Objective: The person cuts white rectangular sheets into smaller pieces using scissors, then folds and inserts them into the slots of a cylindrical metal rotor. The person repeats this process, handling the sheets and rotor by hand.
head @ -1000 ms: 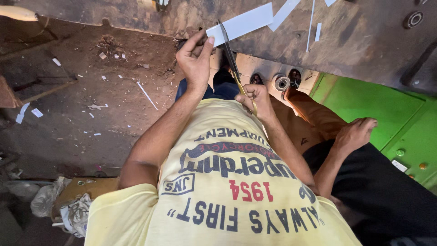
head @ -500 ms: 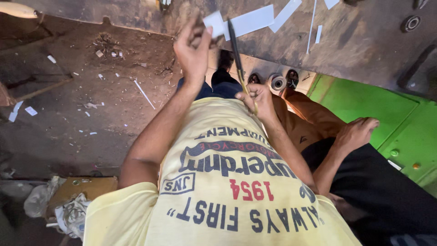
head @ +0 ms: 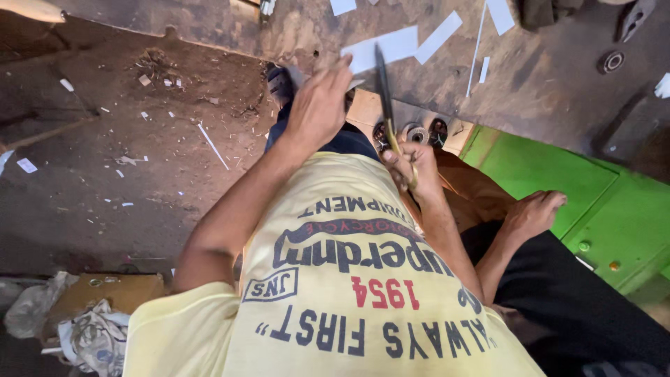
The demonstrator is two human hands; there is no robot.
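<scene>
My left hand is raised in front of me, fingers pinched on a small pale sheet piece that is mostly hidden behind it. My right hand grips the handles of dark scissors. Their blades point up and away, close beside my left fingers. A larger white paper strip lies on the dark floor just beyond both hands. My yellow printed shirt fills the lower middle of the view.
More white paper strips and scraps lie on the dirty floor. Round metal bearings sit by a green metal surface. A bare limb over black cloth rests at right. Crumpled bags lie at lower left.
My left hand rose with the pale piece, then came back toward the scissors. The scissors stay upright in my right hand, and the view has shifted slightly.
</scene>
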